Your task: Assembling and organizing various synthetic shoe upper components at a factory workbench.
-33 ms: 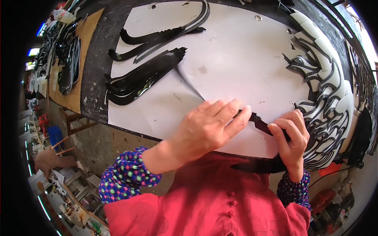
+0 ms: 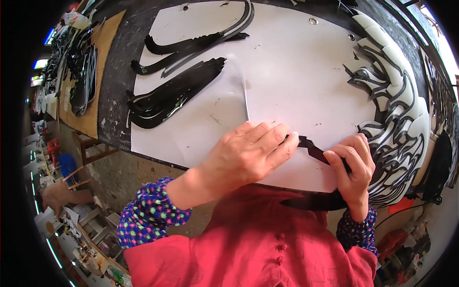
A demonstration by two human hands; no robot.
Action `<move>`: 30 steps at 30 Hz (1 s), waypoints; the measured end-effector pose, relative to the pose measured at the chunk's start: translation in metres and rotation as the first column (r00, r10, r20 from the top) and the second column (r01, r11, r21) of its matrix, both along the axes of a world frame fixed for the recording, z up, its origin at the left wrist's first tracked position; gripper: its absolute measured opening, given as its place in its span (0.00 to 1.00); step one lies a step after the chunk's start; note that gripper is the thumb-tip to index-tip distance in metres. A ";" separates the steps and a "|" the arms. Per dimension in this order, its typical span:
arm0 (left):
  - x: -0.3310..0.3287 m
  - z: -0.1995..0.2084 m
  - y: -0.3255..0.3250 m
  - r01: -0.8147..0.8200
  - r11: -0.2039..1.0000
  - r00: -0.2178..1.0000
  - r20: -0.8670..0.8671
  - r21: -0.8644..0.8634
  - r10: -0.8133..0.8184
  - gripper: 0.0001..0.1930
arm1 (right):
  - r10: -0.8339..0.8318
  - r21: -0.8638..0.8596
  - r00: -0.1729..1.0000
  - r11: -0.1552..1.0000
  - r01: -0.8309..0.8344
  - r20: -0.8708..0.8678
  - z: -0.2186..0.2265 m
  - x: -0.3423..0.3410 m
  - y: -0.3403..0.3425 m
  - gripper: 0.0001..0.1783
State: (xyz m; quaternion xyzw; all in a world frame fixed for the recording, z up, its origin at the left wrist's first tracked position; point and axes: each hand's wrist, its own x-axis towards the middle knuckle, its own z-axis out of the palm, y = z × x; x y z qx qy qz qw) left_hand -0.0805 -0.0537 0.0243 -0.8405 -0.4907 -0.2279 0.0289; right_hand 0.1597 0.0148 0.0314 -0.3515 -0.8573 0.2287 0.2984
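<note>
Head view, and I see the dark strip (image 2: 319, 153) slanting lengthwise over the white sheet (image 2: 296, 71), lower-right end pinched by the right hand (image 2: 354, 165), upper-left end under the closed left hand (image 2: 251, 150).

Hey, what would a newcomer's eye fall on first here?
Probably the bright red garment at the bottom centre. Just above it, a dark strip runs between the left hand and right hand, over a white sheet. A black-and-white cluster of curved pieces crowds the right side, with glossy black pieces at upper left.
</note>
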 end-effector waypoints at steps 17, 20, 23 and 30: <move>-0.029 -0.003 0.000 0.113 0.971 0.975 0.212 -0.210 -0.067 0.11 | 0.023 0.059 0.998 0.998 -0.026 0.051 -0.006 -0.006 0.005 0.09; -0.025 0.004 0.005 0.033 0.966 0.982 0.186 -0.255 0.016 0.12 | 0.032 0.142 0.997 0.989 -0.042 0.071 -0.007 -0.007 0.002 0.09; -0.023 0.017 0.013 0.002 0.941 0.979 0.194 -0.338 0.067 0.11 | 0.034 0.191 0.997 0.980 -0.048 0.073 -0.009 -0.008 0.001 0.10; -0.025 0.049 0.031 0.053 0.772 0.866 0.414 -0.634 0.280 0.07 | 0.021 0.149 0.999 0.989 -0.025 0.033 -0.010 -0.005 0.003 0.09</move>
